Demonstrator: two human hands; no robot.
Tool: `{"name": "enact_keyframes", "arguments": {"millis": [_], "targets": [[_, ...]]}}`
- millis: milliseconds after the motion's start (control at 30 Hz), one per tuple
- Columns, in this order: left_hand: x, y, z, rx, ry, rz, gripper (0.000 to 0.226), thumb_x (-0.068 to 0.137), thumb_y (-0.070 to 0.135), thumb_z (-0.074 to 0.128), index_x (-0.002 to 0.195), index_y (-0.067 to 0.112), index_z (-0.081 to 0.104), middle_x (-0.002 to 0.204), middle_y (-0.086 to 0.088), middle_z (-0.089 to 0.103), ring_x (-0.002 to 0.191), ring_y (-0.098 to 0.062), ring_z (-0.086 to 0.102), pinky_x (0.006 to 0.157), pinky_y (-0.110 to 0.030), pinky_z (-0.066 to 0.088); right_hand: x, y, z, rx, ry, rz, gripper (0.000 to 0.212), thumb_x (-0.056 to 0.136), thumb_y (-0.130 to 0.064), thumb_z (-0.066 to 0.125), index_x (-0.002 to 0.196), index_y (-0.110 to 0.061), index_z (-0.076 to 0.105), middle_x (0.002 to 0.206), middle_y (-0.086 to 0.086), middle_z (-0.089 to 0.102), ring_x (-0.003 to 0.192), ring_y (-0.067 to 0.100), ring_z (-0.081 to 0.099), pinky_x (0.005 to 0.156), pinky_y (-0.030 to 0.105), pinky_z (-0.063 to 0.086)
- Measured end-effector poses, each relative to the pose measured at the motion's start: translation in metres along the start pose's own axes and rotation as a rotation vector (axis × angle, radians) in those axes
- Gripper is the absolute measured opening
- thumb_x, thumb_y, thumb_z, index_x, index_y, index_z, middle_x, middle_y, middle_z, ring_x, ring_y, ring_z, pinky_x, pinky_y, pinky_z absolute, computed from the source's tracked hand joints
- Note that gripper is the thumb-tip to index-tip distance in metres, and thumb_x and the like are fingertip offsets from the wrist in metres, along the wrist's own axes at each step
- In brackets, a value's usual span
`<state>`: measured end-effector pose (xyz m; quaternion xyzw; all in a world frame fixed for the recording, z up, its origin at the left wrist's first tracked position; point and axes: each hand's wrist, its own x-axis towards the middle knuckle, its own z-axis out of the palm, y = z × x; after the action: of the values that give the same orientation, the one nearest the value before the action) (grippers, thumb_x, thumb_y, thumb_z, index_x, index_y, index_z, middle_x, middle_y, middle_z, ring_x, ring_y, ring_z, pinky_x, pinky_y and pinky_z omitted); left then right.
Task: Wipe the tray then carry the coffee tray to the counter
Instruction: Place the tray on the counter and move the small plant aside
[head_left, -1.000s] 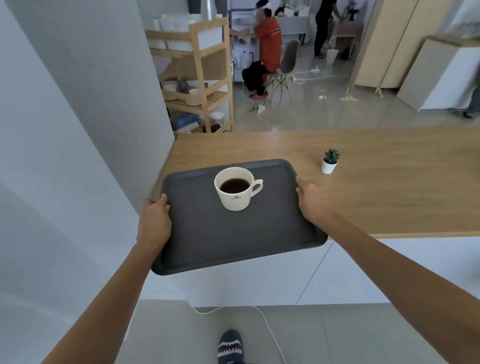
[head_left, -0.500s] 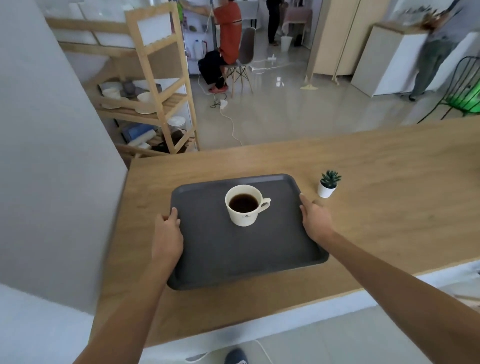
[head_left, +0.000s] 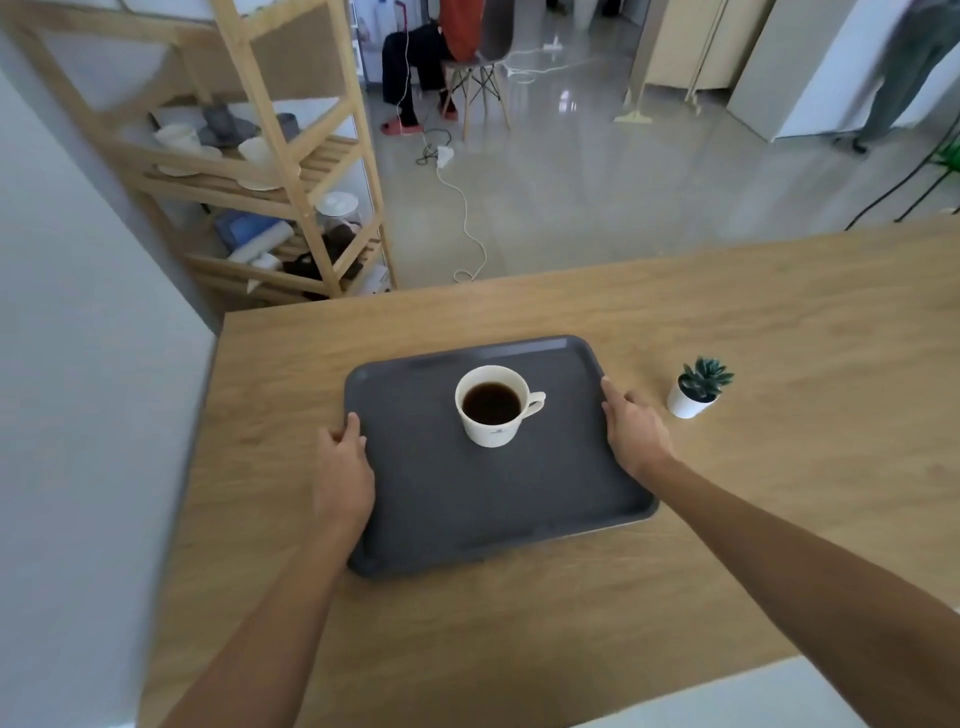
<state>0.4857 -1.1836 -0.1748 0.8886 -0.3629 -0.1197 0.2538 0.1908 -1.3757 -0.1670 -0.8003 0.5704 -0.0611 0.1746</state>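
Observation:
A dark grey tray (head_left: 561, 499) lies flat over the wooden counter (head_left: 779, 467). On its far half stands a white cup (head_left: 493, 408) full of black coffee, handle pointing right. My left hand (head_left: 343, 475) grips the tray's left rim, thumb on top. My right hand (head_left: 631, 431) holds the right rim, fingers curled over the edge.
A small potted succulent (head_left: 698, 387) stands on the counter just right of the tray. A grey wall (head_left: 78, 415) borders the counter's left end. Beyond are a wooden shelf rack (head_left: 270, 171) with dishes, a cable on the floor, and a seated person (head_left: 447, 31).
The tray has come forward from the counter's front edge to well over the wooden top, with both hands still on its rims. The cup stayed upright.

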Motion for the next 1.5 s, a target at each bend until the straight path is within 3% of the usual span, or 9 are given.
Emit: {"name": "enact_keyframes", "arguments": {"millis": [267, 500, 633, 800, 933, 1033, 1200, 1300, 1500], "targets": [[0.003, 0.003, 0.011, -0.012, -0.006, -0.021, 0.045, 0.102, 0.022, 0.033, 0.145, 0.01, 0.039, 0.119, -0.015, 0.042, 0.097, -0.033, 0.055, 0.093, -0.049, 0.047, 0.007, 0.011, 0.002, -0.129, 0.027, -0.042, 0.043, 0.101, -0.028, 0.033, 0.144, -0.021, 0.032, 0.118, 0.018, 0.054, 0.088, 0.042, 0.062, 0.063, 0.039, 0.041], [0.002, 0.004, 0.011, 0.033, 0.007, 0.012, 0.046, 0.102, 0.021, 0.034, 0.147, 0.011, 0.037, 0.126, -0.019, 0.043, 0.106, -0.036, 0.054, 0.095, -0.047, 0.046, 0.006, 0.014, -0.008, -0.136, -0.026, -0.065, 0.044, 0.101, -0.03, 0.033, 0.144, -0.021, 0.029, 0.122, 0.017, 0.051, 0.097, 0.041, 0.06, 0.067, 0.041, 0.044], [-0.017, 0.031, 0.008, 0.085, 0.189, -0.035, 0.052, 0.097, 0.02, 0.044, 0.147, 0.01, 0.03, 0.139, -0.03, 0.034, 0.117, -0.043, 0.044, 0.096, -0.054, 0.041, -0.005, 0.017, -0.028, -0.104, -0.004, -0.079, 0.042, 0.1, -0.033, 0.035, 0.14, -0.02, 0.035, 0.123, 0.016, 0.045, 0.102, 0.04, 0.057, 0.072, 0.044, 0.049], [-0.067, 0.114, 0.007, -0.222, 0.409, 0.539, 0.033, 0.091, 0.004, 0.051, 0.124, 0.006, 0.053, 0.13, -0.015, 0.046, 0.121, -0.028, 0.045, 0.103, -0.04, 0.039, -0.033, 0.036, -0.056, 0.126, 0.407, -0.262, 0.029, 0.096, -0.02, 0.047, 0.12, -0.012, 0.06, 0.105, 0.015, 0.057, 0.091, 0.033, 0.058, 0.064, 0.042, 0.056], [-0.08, 0.201, 0.031, -0.5, 0.067, 0.79, 0.022, 0.094, 0.003, 0.048, 0.109, 0.011, 0.061, 0.108, 0.0, 0.06, 0.096, -0.01, 0.057, 0.085, -0.024, 0.047, -0.046, 0.069, -0.077, 0.408, 0.624, -0.106, 0.024, 0.094, -0.007, 0.044, 0.112, -0.005, 0.061, 0.102, 0.014, 0.057, 0.092, 0.031, 0.058, 0.081, 0.034, 0.047], [-0.076, 0.252, 0.075, -0.633, -0.223, 0.578, 0.023, 0.096, 0.008, 0.046, 0.11, 0.012, 0.063, 0.109, -0.002, 0.063, 0.094, -0.013, 0.061, 0.083, -0.025, 0.049, -0.034, 0.099, -0.078, 0.568, 0.501, 0.221, 0.026, 0.094, -0.008, 0.041, 0.11, -0.008, 0.062, 0.109, 0.015, 0.064, 0.101, 0.033, 0.059, 0.087, 0.032, 0.044], [-0.061, 0.308, 0.128, -0.973, -0.745, -0.311, 0.041, 0.101, 0.023, 0.039, 0.141, 0.017, 0.044, 0.148, -0.002, 0.041, 0.128, -0.019, 0.046, 0.104, -0.035, 0.041, -0.011, 0.122, -0.069, 1.113, 0.06, 0.511, 0.037, 0.096, -0.021, 0.041, 0.129, -0.017, 0.056, 0.135, 0.011, 0.055, 0.118, 0.025, 0.053, 0.102, 0.042, 0.045], [-0.058, 0.314, 0.14, -1.036, -0.809, -0.423, 0.046, 0.101, 0.026, 0.038, 0.145, 0.013, 0.039, 0.153, -0.004, 0.037, 0.137, -0.02, 0.04, 0.106, -0.037, 0.037, -0.006, 0.119, -0.066, 1.314, -0.044, 0.5, 0.041, 0.1, -0.024, 0.036, 0.138, -0.011, 0.046, 0.144, 0.01, 0.046, 0.135, 0.027, 0.041, 0.103, 0.04, 0.037], [-0.052, 0.323, 0.133, -1.09, -0.811, -0.342, 0.032, 0.097, 0.024, 0.035, 0.12, 0.014, 0.056, 0.135, -0.004, 0.055, 0.114, -0.016, 0.053, 0.101, -0.037, 0.036, -0.001, 0.105, -0.088, 1.36, -0.081, 0.408, 0.031, 0.1, -0.015, 0.033, 0.121, -0.011, 0.054, 0.122, 0.008, 0.057, 0.117, 0.024, 0.053, 0.1, 0.035, 0.04]]}}
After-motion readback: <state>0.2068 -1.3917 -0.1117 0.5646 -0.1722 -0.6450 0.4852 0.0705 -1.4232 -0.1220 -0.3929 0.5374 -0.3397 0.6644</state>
